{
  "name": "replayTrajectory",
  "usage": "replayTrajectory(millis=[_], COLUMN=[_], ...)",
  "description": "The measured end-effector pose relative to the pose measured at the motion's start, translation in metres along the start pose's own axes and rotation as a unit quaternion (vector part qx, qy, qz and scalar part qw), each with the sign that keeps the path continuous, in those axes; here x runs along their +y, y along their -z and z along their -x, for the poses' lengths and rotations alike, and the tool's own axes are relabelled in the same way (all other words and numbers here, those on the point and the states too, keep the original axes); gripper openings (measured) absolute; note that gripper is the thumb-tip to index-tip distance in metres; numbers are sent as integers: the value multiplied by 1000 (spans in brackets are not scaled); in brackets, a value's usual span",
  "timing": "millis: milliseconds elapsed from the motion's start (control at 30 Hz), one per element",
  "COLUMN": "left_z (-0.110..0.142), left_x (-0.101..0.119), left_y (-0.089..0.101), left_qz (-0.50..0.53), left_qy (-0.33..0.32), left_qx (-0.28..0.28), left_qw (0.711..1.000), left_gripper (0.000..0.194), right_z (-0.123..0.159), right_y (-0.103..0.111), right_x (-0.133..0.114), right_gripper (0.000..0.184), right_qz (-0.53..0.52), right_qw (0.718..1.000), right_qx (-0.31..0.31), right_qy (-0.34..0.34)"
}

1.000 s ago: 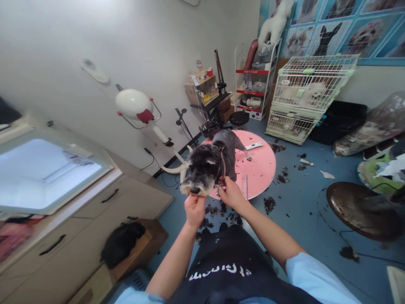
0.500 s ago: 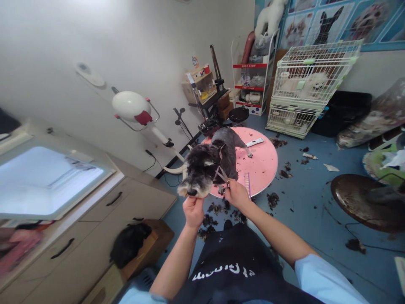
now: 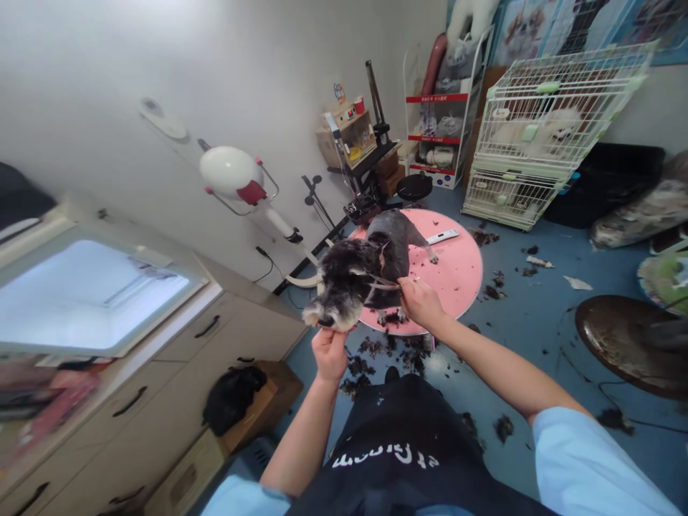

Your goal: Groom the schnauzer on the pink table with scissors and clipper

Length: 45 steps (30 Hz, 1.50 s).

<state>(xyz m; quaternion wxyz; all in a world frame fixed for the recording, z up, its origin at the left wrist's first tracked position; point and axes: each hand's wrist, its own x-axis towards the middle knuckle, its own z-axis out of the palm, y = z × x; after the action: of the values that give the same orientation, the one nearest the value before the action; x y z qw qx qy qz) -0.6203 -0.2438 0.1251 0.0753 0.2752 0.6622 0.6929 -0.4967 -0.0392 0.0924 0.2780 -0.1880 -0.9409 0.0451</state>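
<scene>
A grey-and-black schnauzer-like dog (image 3: 344,276) stands on a round pink table (image 3: 459,276), its head toward me. Under its chin, my left hand (image 3: 329,355) is closed on the pale beard. My right hand (image 3: 422,302) grips scissors (image 3: 383,284), their blades pointing left across the side of the dog's head, slightly apart. Whether the blades touch fur I cannot tell. Behind the dog's body, a white clipper-like tool (image 3: 442,236) lies on the tabletop. My right wrist hides most of a purple comb (image 3: 428,342) at the table's near edge.
Dark hair clippings (image 3: 370,358) litter the blue floor. A white lamp-like device (image 3: 231,173) on an arm stands left of the table. Stacked wire cages (image 3: 537,143) with a white dog stand at the back right. Drawers (image 3: 177,351) line the left side; a brown round stool (image 3: 618,337) stands right.
The scissors have swung from pointing up and left to lying nearly level beside the dog's head. My right hand has risen slightly. My left hand keeps its hold, and the view has shifted.
</scene>
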Motion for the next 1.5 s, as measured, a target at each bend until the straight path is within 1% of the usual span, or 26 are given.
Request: replayTrajectory(millis=[167,300,500,767,1300,1500], left_z=[0,0,0,0,0,0], left_x=[3,4,5,3,4,1], left_y=[1,1,2,2,1,2], left_qz=[-20,-24,-26,-25,-15,-1], left_qy=[-3,-7,1,-6,5,4], left_qx=[1,1,3,6,8,-1], left_qw=[1000,1000,1000,1000,1000,1000], left_gripper=[28,29,27,28,27,24], right_z=[-6,-12,-17,-19,-24,-20], right_y=[2,7,10,11,13,11], right_x=[6,6,5,6,4,7], right_gripper=[31,31,31,30,32,33], right_qz=[-1,-9,-8,3,-16,-1], right_qw=[1000,1000,1000,1000,1000,999], right_qx=[-1,-16,-22,-2,-19,-21], right_qy=[10,7,6,26,16,28])
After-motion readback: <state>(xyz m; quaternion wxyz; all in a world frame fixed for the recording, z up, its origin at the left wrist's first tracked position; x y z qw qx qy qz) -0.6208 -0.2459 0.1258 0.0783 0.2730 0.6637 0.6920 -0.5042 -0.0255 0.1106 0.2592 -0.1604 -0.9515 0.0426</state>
